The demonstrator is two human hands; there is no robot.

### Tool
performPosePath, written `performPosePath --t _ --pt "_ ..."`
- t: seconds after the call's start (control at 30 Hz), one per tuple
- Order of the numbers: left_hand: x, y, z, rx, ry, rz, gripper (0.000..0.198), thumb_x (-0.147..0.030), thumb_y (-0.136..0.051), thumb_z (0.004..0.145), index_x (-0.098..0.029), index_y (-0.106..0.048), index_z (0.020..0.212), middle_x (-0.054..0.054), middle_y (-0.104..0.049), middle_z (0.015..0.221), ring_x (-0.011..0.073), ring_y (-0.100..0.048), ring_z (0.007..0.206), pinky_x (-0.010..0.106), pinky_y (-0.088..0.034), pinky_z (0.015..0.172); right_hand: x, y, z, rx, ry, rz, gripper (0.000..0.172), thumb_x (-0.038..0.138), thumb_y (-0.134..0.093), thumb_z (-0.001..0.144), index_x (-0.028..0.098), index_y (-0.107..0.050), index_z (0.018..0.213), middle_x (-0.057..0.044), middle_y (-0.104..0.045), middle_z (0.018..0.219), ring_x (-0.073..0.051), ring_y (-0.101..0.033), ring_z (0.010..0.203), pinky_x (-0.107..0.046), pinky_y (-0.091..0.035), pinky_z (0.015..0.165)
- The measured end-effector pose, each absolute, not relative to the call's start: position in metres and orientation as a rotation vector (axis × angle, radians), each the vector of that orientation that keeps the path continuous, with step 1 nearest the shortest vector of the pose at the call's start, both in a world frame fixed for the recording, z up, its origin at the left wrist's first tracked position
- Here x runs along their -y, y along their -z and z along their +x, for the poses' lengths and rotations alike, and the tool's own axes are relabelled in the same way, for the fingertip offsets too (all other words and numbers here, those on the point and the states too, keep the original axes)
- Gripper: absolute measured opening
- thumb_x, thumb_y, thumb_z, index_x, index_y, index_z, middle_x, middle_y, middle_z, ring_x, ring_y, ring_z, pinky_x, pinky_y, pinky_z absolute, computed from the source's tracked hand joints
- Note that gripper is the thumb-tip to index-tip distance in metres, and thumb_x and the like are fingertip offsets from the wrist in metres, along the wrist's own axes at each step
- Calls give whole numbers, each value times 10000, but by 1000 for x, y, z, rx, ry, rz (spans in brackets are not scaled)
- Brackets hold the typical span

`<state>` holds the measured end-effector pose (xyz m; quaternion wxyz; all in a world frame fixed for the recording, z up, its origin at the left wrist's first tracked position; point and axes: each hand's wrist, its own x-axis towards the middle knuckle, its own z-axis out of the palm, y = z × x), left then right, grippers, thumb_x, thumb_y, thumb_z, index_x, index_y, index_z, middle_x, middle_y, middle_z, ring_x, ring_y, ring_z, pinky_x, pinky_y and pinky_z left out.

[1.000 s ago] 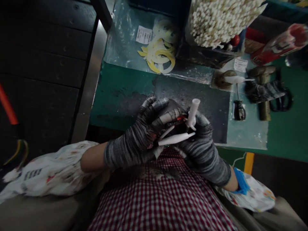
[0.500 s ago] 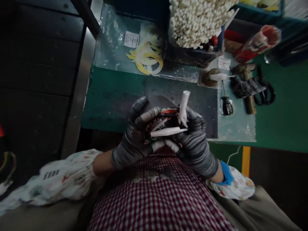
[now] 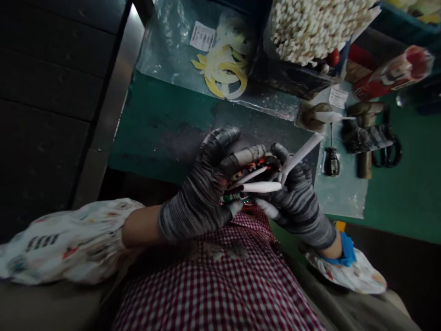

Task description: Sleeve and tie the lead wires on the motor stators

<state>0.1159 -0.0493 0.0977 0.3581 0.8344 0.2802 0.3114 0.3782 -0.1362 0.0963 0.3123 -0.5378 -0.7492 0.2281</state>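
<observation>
"Where are the hands?"

"They are up close, over the checked apron (image 3: 220,276). The left hand (image 3: 195,195) and the right hand (image 3: 296,202) both wear gray gloves, and both curl shut around a small red bundle (image 3: 253,168)."

"What sticks out of it?"

"A short white stick (image 3: 262,186) lies flat, and a long white stick (image 3: 301,155) points up past the right hand. I can't tell what the bundle is."

"Why hold it so close?"

"Maybe two hands keep it from slipping. The scissors (image 3: 389,154) sit off to the right, on the green bench (image 3: 165,133), maybe so they are easy to grab. A big pile of white sticks (image 3: 310,32) sits farther off, maybe as spares."
</observation>
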Motion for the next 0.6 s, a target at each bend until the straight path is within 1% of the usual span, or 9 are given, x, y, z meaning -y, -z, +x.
performPosePath --t 0.1,0.17,0.23,0.33,0.4,0.47,0.53,0.6 --pt "48 -99 119 -681 -841 2142 808 -260 -850 926 -329 -524 1663 74 -462 1802 458 -406 1710 708 -331 1453 132 -98 381 2001 -663 -1406 386 364 -937 853 427 -855 1225 -14 -666 1657 -493 -518 1631 -826 -417 1291" --pt "48 -101 121 -685 -826 2142 818 -223 -829 934 -329 -503 1676 82 -454 1801 450 -392 1719 719 -331 1448 134 -96 380 2020 -628 -1394 405 368 -926 851 428 -846 1243 -7 -647 1672 -489 -514 1630 -837 -426 1280" --pt "47 -103 122 -694 -803 2147 845 -215 -829 933 -344 -474 1690 84 -438 1804 452 -385 1721 724 -342 1441 139 -94 374 1996 -553 -1414 443 328 -888 878 427 -828 1305 -10 -594 1721 -489 -536 1605 -835 -461 1258" --pt "47 -104 123 -708 -774 2153 900 -236 -851 915 -382 -436 1700 76 -427 1806 464 -403 1707 726 -349 1440 148 -90 363 1914 -466 -1485 562 264 -818 919 447 -759 1448 -13 -502 1793 -482 -577 1556 -820 -503 1237" --pt "48 -103 123 -709 -767 2158 917 -255 -853 914 -408 -418 1706 60 -424 1812 464 -390 1714 733 -327 1450 153 -87 357 1893 -423 -1502 642 262 -793 932 463 -696 1534 -17 -458 1822 -486 -577 1547 -823 -517 1225" --pt "50 -102 122 -710 -782 2151 907 -247 -823 930 -425 -408 1716 48 -419 1819 444 -358 1734 732 -305 1462 156 -83 355 1896 -381 -1492 695 276 -783 944 453 -642 1601 -43 -449 1825 -494 -580 1537 -827 -532 1211" --pt "52 -101 122 -701 -786 2151 897 -229 -774 945 -431 -395 1733 47 -406 1828 415 -325 1753 725 -286 1474 159 -81 357 1900 -370 -1492 687 280 -770 958 445 -636 1611 -59 -482 1795 -490 -591 1524 -828 -532 1214" --pt "53 -101 121 -701 -785 2151 881 -219 -735 954 -432 -397 1738 44 -404 1831 397 -314 1760 718 -269 1482 161 -80 360 1887 -403 -1509 617 290 -770 969 456 -680 1556 -48 -524 1756 -478 -600 1521 -819 -526 1228"
